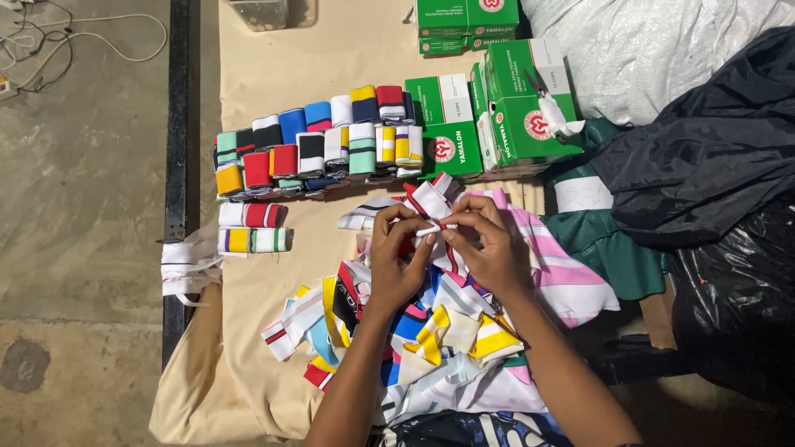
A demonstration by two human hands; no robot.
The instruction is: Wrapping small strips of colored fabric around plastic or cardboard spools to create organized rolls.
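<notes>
A head-worn camera looks down at a person's 2 bare hands working over a table draped in a tan cloth (273, 74). The left hand (397, 252) and right hand (484, 240) meet near the middle of the table, both pinched shut on a small white strip with red edging (432, 217). The fingertips of both hands close together on it, the strip folded between them and held just above the heap.

Beneath the forearms lies a loose pile of striped fabric pieces (439, 331) in yellow, blue, white, red and pink, spreading toward the near edge of the table. Toward the far edge, 2 rows of folded striped bands (319, 141) stand packed side by side. 2 more folded bands (252, 228) lie apart near the left edge, where a white bundle (189, 263) hangs over the dark table rail. Green and white boxes (489, 108) are stacked at the far right, with scissors (548, 106) resting on one. Black plastic bags (712, 182) sit at the right edge beside a white sack (646, 41).

Judging by the layout, the step in hand is folding 1 strip into a neat band. The next move would likely call for a firm pinch to keep the fold, then a clear reach left toward the folded rows.
</notes>
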